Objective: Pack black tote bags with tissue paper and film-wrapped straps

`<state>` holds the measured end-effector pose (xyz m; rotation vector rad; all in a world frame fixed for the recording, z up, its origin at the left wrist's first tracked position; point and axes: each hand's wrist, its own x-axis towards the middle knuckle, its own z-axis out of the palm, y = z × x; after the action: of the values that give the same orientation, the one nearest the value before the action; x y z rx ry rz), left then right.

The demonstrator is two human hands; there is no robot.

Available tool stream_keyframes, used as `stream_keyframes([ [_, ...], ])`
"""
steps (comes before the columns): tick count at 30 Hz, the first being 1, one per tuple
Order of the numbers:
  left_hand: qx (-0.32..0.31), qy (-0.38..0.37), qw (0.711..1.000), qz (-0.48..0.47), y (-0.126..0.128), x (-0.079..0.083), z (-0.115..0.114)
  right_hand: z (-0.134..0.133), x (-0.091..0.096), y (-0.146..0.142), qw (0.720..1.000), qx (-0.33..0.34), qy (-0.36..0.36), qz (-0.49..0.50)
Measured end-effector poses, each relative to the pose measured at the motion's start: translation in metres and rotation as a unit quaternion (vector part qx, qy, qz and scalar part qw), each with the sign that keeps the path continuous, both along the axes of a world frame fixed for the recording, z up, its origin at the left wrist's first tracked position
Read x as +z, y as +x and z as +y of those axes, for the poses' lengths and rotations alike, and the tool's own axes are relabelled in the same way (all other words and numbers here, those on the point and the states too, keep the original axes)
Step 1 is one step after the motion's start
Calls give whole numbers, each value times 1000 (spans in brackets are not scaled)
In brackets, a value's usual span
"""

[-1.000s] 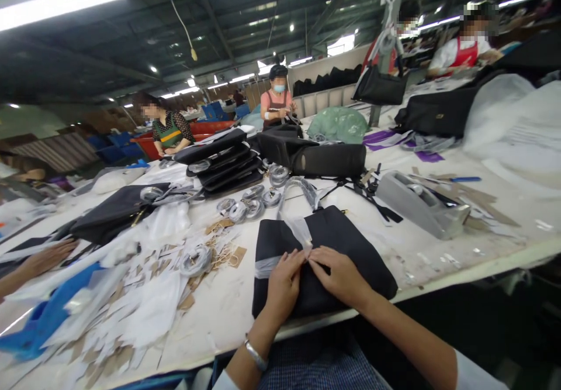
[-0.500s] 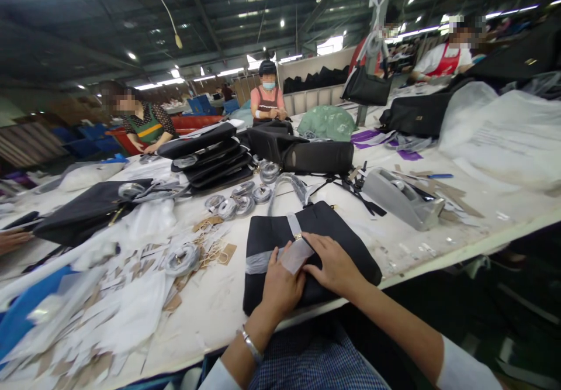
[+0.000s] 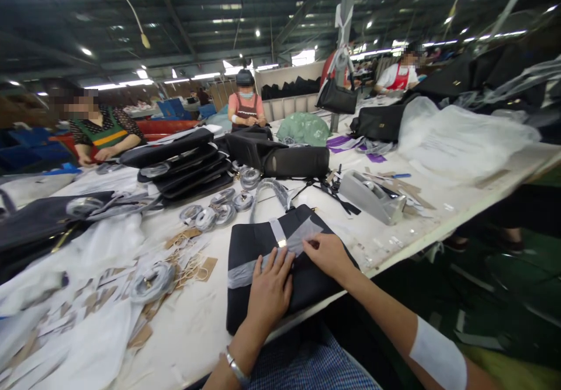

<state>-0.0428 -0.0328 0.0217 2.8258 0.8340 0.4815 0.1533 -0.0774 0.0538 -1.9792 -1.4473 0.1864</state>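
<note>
A black handbag lies flat at the near edge of the white table, its wrapped handle arching away from me. A strip of clear film crosses the bag's front over a small gold clasp. My left hand lies flat on the bag, fingers stretched out and pressing the film down. My right hand rests beside it, fingertips pinching the film's right end.
A grey tape dispenser sits to the right, wrapped metal rings and paper tags to the left. Stacked black bags lie behind, clear plastic bags far right. Other people work across the table.
The camera has swung right and the bag sits further left in view. My hands have spread the film across the bag; the left hand now lies flat and the right has moved right.
</note>
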Motion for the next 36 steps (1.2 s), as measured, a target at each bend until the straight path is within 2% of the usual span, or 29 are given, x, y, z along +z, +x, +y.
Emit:
stream_keyframes([
  [5,-11,48,998,33,0,-1,3,-40,9,43,996,-75,22,48],
  [8,-14,71,997,33,0,-5,4,-68,4,70,986,-134,-1,98],
  [11,-14,86,996,26,-1,-8,5,-80,-8,85,978,-113,-45,167],
  [15,-14,99,995,23,-2,-8,5,-74,-18,84,953,-73,-53,288],
  [19,-17,108,994,21,-2,-8,4,-63,-16,78,904,-36,-39,424],
  [24,-16,111,993,35,-3,-10,5,-54,-12,80,859,-20,2,511],
  [28,-18,115,993,35,-4,-9,5,-55,-16,87,846,-5,8,533],
  [36,-19,127,991,36,-2,-9,5,-46,-27,85,848,-57,16,527],
])
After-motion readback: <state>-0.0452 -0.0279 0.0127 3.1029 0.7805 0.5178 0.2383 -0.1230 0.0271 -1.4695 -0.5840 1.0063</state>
